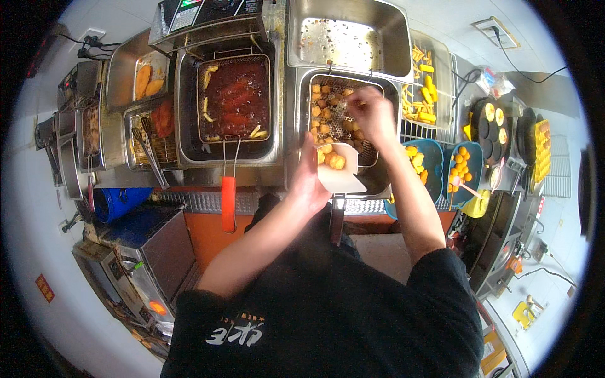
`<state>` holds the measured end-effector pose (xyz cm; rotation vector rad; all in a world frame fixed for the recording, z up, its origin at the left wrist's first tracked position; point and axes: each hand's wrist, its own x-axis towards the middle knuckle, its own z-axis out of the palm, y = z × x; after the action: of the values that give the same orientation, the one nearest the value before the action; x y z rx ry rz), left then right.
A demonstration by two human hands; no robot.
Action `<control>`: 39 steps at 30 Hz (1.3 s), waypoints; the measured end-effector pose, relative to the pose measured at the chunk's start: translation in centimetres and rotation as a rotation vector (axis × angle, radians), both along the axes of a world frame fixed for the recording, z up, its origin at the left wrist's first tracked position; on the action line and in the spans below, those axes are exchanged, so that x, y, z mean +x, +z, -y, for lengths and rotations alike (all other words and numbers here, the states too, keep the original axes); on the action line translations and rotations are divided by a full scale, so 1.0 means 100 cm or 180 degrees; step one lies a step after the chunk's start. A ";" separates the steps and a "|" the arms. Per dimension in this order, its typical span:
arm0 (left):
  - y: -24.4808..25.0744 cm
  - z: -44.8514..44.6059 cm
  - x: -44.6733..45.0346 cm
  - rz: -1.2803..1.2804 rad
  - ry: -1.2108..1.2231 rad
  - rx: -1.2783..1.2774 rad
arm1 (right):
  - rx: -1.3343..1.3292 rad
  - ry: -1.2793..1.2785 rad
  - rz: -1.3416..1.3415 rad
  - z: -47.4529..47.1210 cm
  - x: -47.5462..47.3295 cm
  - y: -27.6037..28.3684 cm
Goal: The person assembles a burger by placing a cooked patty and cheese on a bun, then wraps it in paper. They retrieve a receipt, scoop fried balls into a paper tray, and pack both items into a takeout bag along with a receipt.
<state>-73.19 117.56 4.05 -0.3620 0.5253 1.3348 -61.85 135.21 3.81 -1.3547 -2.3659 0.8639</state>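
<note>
My left hand [306, 179] grips an open white paper food box [344, 178] with several golden fried balls [336, 161] inside. The box is tilted above the near edge of a wire fry basket [310, 101]. More fried balls [325, 113] lie spread in that basket, which hangs in a steel fryer tank [302, 85]. Over the basket's right part is my right hand [375, 113], blurred, its fingers bent down towards the balls. Whether it pinches one cannot be seen. The basket's dark handle [337, 219] points towards my body.
On the left, another fryer basket [269, 101] sits in dark oil with food and fries; its red handle [229, 203] juts out. Tongs [153, 158] lie on a tray beside it. Blue bins [432, 172] and a fries tray [444, 85] stand at right. A steel pan [397, 42] is behind.
</note>
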 end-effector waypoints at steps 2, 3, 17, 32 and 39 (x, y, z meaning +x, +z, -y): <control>0.001 -0.004 0.002 -0.0006 0.0006 -0.0030 | -0.0773 -0.0293 -0.1012 0.009 0.016 0.041; 0.002 -0.006 0.003 -0.0070 0.0013 -0.0109 | -0.0890 0.0143 -0.1471 0.017 0.028 0.064; 0.036 0.138 -0.097 0.2041 0.0568 0.1232 | -0.0997 0.1664 -0.1683 0.085 -0.175 0.090; -0.034 0.409 -0.234 0.0964 0.2244 0.0627 | -0.0990 0.1053 0.0655 0.303 -0.493 -0.064; -0.009 0.284 -0.274 0.1269 0.0593 0.1599 | 0.0149 0.0581 -0.1162 0.204 -0.227 0.103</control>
<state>-100.60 89.11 3.16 -0.2525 -0.1836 1.4729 -84.56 114.79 14.08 -0.8825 -2.2262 1.0011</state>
